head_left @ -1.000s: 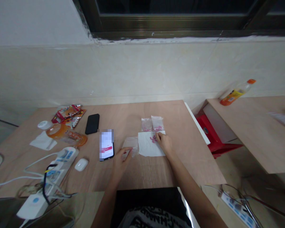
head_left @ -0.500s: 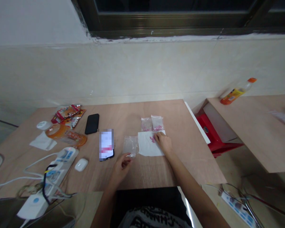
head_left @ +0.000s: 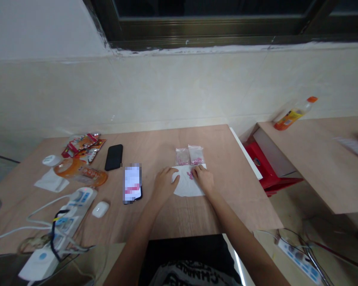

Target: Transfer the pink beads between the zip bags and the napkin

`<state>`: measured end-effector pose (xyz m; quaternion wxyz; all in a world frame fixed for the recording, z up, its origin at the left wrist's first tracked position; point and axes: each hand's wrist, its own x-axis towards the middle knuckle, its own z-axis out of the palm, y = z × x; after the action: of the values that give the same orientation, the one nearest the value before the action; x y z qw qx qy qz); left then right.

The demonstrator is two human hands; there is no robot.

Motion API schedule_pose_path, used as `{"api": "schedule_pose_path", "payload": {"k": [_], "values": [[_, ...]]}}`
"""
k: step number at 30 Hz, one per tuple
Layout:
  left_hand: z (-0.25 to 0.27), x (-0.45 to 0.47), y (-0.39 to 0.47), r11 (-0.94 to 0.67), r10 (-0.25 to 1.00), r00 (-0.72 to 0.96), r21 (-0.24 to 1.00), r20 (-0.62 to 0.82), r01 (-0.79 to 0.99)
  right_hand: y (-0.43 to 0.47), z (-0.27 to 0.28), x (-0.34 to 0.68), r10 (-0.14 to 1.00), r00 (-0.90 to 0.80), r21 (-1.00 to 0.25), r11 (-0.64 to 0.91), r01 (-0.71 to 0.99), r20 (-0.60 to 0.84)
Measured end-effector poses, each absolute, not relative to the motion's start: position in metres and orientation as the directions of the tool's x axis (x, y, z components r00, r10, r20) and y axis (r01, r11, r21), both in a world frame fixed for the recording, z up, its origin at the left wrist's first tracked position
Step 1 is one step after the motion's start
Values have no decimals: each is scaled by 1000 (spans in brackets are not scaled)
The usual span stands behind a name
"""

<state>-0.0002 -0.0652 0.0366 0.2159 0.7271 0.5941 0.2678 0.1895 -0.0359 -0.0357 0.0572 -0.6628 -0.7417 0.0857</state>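
A white sheet of paper (head_left: 186, 188) lies on the table with small pink pieces (head_left: 190, 174) near its middle. My right hand (head_left: 204, 179) rests on the paper's right side, its fingers curled together at the pink pieces; what is in the fingertips is too small to make out. My left hand (head_left: 164, 183) lies palm down at the paper's left edge, fingers extended and thumb apart, covering the spot where a clear bag lay. Beyond the paper are two small clear zip bags, the left bag (head_left: 182, 156) and right bag (head_left: 196, 154), with pink pieces inside.
To the left are a lit phone (head_left: 132, 183), a dark phone (head_left: 113, 157), a white earbud case (head_left: 100, 209), an orange bottle (head_left: 80, 171), snack packets (head_left: 85, 147) and a power strip (head_left: 68, 220) with cables. Right of the table stand a red stool (head_left: 258, 163) and another table (head_left: 322, 159).
My left hand has moved up and right, from the clear bag's lower edge to the paper's left edge, and its fingers have straightened. My right hand stays by the pink pieces.
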Motion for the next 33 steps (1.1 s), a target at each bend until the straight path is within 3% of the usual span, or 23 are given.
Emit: {"api": "schedule_pose_path", "payload": {"k": [6,12,26,30,33], "values": [[36,47,-21,-324,939,341,420,35,848,-36,-34,190,989,-146,-185,139,973,-26],[32,68,-3,-307,942,333,282,-47,909,-35,-35,190,984,-176,-179,172,969,-2],[24,73,5,-259,958,288,402,-13,878,-37,-38,192,980,-171,-217,190,957,101],[34,71,2,-352,935,334,458,123,816,-37,-39,192,978,-152,-246,184,952,143],[45,63,-3,-452,891,370,433,264,780,-38,-39,193,975,-122,-303,175,937,188]]}}
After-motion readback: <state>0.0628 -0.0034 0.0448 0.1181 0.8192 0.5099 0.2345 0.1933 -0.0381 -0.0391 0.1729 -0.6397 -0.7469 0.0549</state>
